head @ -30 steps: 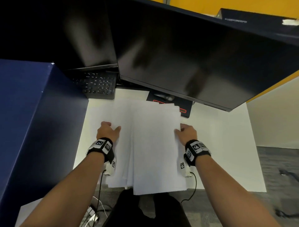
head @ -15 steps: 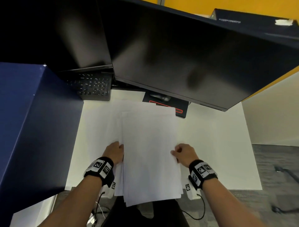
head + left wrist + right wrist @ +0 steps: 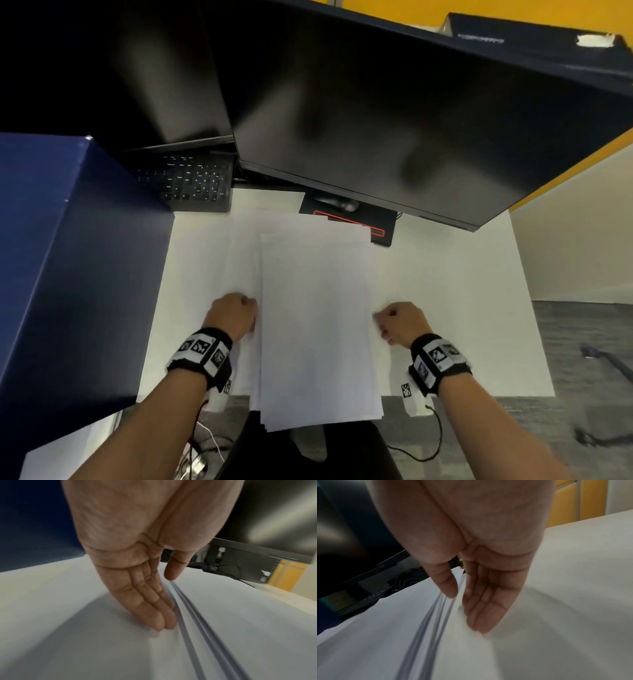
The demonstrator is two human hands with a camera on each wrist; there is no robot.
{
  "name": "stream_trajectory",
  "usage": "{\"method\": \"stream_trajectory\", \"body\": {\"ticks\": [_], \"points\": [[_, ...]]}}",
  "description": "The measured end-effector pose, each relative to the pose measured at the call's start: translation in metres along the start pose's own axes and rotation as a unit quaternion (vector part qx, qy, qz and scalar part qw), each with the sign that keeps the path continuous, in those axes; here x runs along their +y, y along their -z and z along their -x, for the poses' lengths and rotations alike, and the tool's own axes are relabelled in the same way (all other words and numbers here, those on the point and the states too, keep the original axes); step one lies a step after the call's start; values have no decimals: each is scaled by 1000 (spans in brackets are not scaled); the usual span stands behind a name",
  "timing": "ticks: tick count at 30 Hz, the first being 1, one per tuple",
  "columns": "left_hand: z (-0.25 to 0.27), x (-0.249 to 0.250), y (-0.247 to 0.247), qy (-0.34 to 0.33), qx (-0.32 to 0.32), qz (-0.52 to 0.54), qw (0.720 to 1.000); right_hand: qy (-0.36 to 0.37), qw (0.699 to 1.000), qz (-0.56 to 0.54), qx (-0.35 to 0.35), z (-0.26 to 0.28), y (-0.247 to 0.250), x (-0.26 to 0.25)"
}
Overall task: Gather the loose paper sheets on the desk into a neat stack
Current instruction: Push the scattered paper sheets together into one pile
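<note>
1. Leftmost, a blue partition (image 3: 68, 274) walls off the desk (image 3: 462, 308); behind it a black keyboard (image 3: 197, 181) sits under the left monitor (image 3: 113, 68).

2. Next, the left hand (image 3: 233, 317) is at the left long edge of the paper sheets (image 3: 315, 325). The left wrist view shows its fingers (image 3: 154, 609) lying straight and together along that edge, with the thumb (image 3: 176, 568) touching the top sheet: it presses and steadies the paper and has no curled grip on it.

3. Centre, the sheets lie on the white desk between the two hands, long axis running from the person toward the larger monitor (image 3: 394, 120). The near end overhangs the desk's front edge. The pile is not yet square: some lower sheets stick out to the left and at the far end, and both wrist views show stepped edges.

4. Right, the right hand (image 3: 400, 323) mirrors the left at the opposite long edge. Its fingers (image 3: 484, 601) run straight beside the edge and its thumb (image 3: 445, 581) rests on top, again pressing without clenching.

5. In my judgement, the coming move turns on this symmetry: each hand is equally near its own edge, so pressing inward across the short axis should align the sides. The staggered ends would then need tapping along the long axis.
</note>
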State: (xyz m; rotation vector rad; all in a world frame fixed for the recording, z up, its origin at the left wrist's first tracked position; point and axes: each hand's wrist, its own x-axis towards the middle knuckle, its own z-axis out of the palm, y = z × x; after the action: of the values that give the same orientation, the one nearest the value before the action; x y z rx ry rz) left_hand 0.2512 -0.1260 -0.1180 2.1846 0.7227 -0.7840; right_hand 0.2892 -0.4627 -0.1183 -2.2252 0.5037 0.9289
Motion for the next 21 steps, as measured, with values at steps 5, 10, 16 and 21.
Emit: {"method": "stream_trajectory", "body": {"ticks": [5,10,16,21], "points": [[-29,45,13,-28,107,43,993,40,990,-68,118,-37,23,-39],[-36,62,1,-62,136,65,987,101,989,14,104,-50,3,-91],[-35,2,25,21,192,90,977,40,988,-35,145,-60,26,-49],[-42,-15,43,83,181,50,979,18,985,-120,121,-52,16,-34]]}}
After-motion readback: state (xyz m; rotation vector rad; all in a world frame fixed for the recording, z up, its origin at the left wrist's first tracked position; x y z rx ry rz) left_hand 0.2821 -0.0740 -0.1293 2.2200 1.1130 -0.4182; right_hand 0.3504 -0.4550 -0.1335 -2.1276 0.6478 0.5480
